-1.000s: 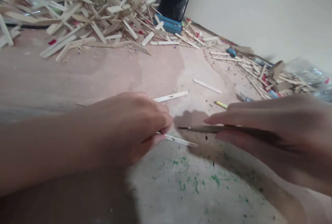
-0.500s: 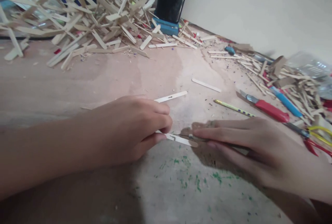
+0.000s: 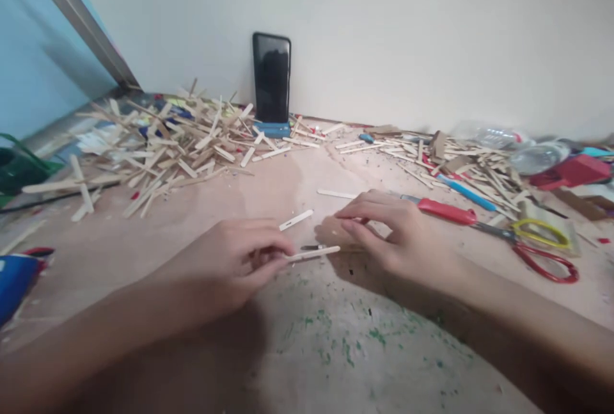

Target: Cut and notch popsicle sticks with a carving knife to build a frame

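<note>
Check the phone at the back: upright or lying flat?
Upright. The phone stands on end in a blue stand, against the wall, screen dark.

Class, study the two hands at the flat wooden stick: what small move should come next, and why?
Probably press the thin tool into the stick: the left hand pins the stick's near end to the board, and the right hand holds the tool's tip at it.

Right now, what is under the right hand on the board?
Under the right hand a thin dark tool tip pokes out beside the stick pinched by the left hand. The tool's handle is covered by the fingers, so its type cannot be told.
</note>
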A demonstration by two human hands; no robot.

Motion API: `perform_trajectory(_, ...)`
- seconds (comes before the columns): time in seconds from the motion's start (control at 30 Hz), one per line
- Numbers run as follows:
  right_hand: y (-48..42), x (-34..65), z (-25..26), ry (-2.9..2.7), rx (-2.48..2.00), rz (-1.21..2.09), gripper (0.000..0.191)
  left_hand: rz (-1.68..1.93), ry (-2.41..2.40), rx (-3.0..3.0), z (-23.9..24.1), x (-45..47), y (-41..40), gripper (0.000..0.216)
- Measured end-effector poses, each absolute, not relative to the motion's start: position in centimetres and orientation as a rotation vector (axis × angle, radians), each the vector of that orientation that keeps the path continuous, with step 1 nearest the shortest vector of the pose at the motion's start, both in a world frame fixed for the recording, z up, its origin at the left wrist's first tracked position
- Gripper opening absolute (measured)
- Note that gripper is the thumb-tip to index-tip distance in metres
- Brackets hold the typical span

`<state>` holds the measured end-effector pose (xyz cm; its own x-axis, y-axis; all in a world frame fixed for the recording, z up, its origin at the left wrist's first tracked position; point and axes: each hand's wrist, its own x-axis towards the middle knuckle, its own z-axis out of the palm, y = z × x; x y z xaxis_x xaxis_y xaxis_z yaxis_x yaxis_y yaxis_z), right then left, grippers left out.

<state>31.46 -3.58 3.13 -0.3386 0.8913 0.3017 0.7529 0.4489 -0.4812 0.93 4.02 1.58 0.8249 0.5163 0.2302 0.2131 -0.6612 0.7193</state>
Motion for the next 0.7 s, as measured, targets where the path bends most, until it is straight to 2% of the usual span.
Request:
perform_trajectory(0.2,0.6,28.6,1.6,-2.390,-1.426,0.398,0.010,0.725,0.927,1.903,7.3,1.7,3.9,0.012)
perform_trajectory(0.27,1.2,27.6,1.2,-2.463,-1.469,0.382,0.013,0.800,1.000,1.750,7.9,2.1,3.6,0.018)
perform_trajectory(0.47,1.3,26.6,0.3,-2.488,-1.609,0.275,0.020,0.942,1.164,1.540,5.9,3.5,4.3,0.048)
perform_trajectory(0.6,1.8,27.0,-0.3,-2.449,-1.587,0.339,0.015,0.988,1.217,1.459,4.7,3.9,5.0,0.051)
perform_trajectory(0.7,2.0,27.2,-0.8,-2.320,-1.606,0.449,0.019,0.991,1.234,1.431,4.0,3.9,5.2,0.052)
